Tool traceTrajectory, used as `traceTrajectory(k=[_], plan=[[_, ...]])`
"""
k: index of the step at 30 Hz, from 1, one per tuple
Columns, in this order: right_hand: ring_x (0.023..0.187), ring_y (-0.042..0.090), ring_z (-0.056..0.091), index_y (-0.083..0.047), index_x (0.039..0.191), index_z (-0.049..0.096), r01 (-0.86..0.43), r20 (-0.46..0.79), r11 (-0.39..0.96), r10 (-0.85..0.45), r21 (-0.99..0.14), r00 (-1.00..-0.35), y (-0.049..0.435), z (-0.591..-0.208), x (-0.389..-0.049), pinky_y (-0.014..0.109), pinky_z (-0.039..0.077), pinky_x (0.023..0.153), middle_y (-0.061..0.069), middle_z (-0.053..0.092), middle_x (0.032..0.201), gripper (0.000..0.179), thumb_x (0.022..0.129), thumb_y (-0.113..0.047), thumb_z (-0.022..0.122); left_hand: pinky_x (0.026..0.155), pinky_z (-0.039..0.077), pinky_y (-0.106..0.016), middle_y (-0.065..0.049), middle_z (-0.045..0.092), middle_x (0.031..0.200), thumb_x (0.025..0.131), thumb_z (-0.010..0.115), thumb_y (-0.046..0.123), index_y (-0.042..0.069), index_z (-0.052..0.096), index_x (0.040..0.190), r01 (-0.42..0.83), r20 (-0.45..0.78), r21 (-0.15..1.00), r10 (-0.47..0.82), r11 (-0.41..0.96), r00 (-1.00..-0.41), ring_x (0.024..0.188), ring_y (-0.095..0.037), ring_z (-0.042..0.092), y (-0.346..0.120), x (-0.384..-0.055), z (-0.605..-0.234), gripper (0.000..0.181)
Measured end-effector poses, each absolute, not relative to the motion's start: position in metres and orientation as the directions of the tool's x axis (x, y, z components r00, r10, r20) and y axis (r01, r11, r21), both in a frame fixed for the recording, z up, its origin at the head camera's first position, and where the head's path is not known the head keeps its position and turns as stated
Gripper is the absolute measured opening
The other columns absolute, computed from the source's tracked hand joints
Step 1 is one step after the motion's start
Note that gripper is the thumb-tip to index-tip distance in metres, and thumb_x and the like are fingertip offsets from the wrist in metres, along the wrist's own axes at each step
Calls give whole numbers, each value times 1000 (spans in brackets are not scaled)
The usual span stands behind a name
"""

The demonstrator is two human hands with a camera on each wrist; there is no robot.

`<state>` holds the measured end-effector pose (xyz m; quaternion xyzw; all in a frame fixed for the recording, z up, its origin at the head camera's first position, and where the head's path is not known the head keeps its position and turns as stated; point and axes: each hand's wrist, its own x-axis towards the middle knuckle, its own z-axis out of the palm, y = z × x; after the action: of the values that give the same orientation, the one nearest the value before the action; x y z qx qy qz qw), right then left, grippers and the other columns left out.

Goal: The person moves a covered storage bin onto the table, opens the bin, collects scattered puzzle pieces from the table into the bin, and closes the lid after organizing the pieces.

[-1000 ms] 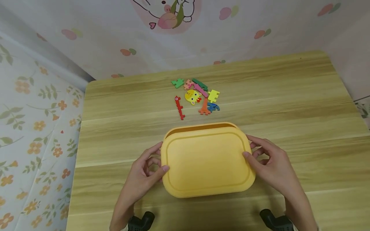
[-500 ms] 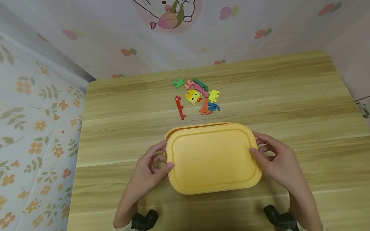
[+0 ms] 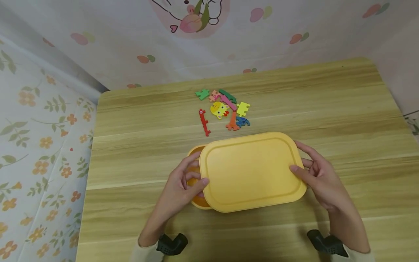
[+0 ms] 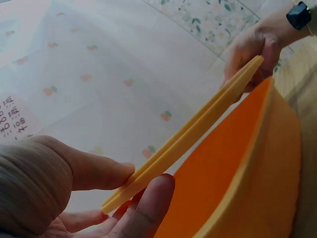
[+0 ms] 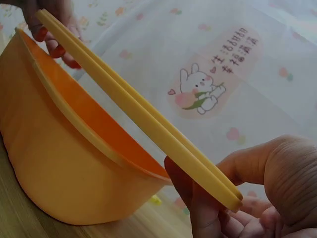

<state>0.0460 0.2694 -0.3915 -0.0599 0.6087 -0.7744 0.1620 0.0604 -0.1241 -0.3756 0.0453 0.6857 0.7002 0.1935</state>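
Observation:
A yellow rectangular lid [image 3: 252, 171] with rounded corners is held between my two hands. My left hand [image 3: 184, 182] pinches its left edge, thumb on top and fingers beneath. At the opposite edge my right hand [image 3: 315, 173] pinches it the same way. Under the lid stands a yellow box [image 3: 199, 204], its left end uncovered in the head view. In the left wrist view the lid [image 4: 188, 131] is raised off the open box [image 4: 282, 163], with a gap between them. The right wrist view also shows the lid [image 5: 133, 109] above the box rim [image 5: 69, 109].
Behind the box lie several coloured puzzle pieces: a red strip [image 3: 204, 122], a yellow animal head [image 3: 219, 110], an orange piece [image 3: 233, 122] and a yellow square one [image 3: 243, 108]. The wooden table [image 3: 131, 145] ends at a patterned cloth [image 3: 114, 40] at the back.
Both hands have carried the lid to the right and slightly away from me, uncovering the left end of the box. The puzzle pieces have stayed in place.

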Motion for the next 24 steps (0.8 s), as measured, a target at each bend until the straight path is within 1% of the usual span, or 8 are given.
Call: traceTrajectory(k=[4, 10, 15, 16, 18, 20, 22, 24], plan=[[92, 28, 81, 0, 162, 32, 160, -69, -268, -319, -950, -945, 274, -394, 45, 38, 67, 69, 13, 80, 119, 70, 99, 26, 42, 63, 69, -42, -28, 66, 134, 97, 71, 0, 12, 38, 162, -225, -216, 974, 348, 14, -912, 90, -9, 77, -118, 60, -377, 74], [95, 28, 81, 0, 164, 31, 154, -45, -320, -321, -935, -946, 284, -395, 43, 39, 67, 71, 15, 79, 122, 72, 98, 28, 38, 64, 70, -42, -28, 65, 135, 98, 71, 1, 12, 38, 162, -246, -237, 969, 352, 20, -906, 92, -10, 76, -116, 60, -373, 73], [96, 26, 80, -2, 164, 32, 151, -54, -340, -278, -928, -959, 298, -396, 42, 37, 67, 72, 14, 79, 121, 71, 99, 27, 35, 63, 69, -42, -24, 65, 139, 100, 70, 3, 12, 42, 160, -204, -220, 975, 328, 82, -919, 98, -29, 76, -121, 63, -370, 67], [96, 26, 80, -2, 164, 32, 149, -56, -348, -265, -926, -963, 302, -396, 42, 37, 66, 72, 14, 79, 121, 70, 100, 26, 35, 62, 69, -42, -23, 66, 138, 100, 70, 3, 12, 45, 158, -188, -211, 977, 319, 100, -924, 97, -29, 76, -123, 63, -370, 64], [98, 26, 80, -2, 164, 33, 145, -55, -387, -236, -911, -970, 309, -397, 42, 36, 66, 73, 14, 79, 122, 69, 101, 25, 33, 57, 68, -39, -23, 67, 133, 100, 70, 3, 10, 51, 154, -157, -188, 980, 299, 125, -936, 91, -28, 75, -127, 64, -372, 57], [100, 26, 79, -1, 164, 34, 134, -47, -439, -205, -888, -978, 316, -398, 43, 36, 66, 75, 16, 78, 123, 68, 101, 25, 30, 53, 65, -34, -20, 69, 120, 100, 70, 3, 7, 58, 146, -123, -162, 980, 269, 156, -949, 81, -19, 72, -131, 64, -374, 47], [101, 26, 79, -1, 164, 35, 120, -45, -479, -165, -870, -985, 324, -399, 45, 36, 66, 76, 17, 78, 124, 67, 102, 24, 28, 50, 58, -25, -13, 67, 105, 100, 70, 5, 5, 65, 135, -93, -139, 974, 222, 206, -965, 75, -10, 65, -135, 64, -377, 36], [102, 27, 79, -2, 163, 36, 104, -49, -506, -120, -856, -992, 332, -400, 47, 37, 66, 76, 18, 77, 124, 66, 102, 23, 28, 48, 50, -20, -7, 63, 94, 100, 71, 6, 4, 68, 127, -81, -125, 965, 167, 251, -978, 73, -8, 60, -138, 64, -380, 27]])
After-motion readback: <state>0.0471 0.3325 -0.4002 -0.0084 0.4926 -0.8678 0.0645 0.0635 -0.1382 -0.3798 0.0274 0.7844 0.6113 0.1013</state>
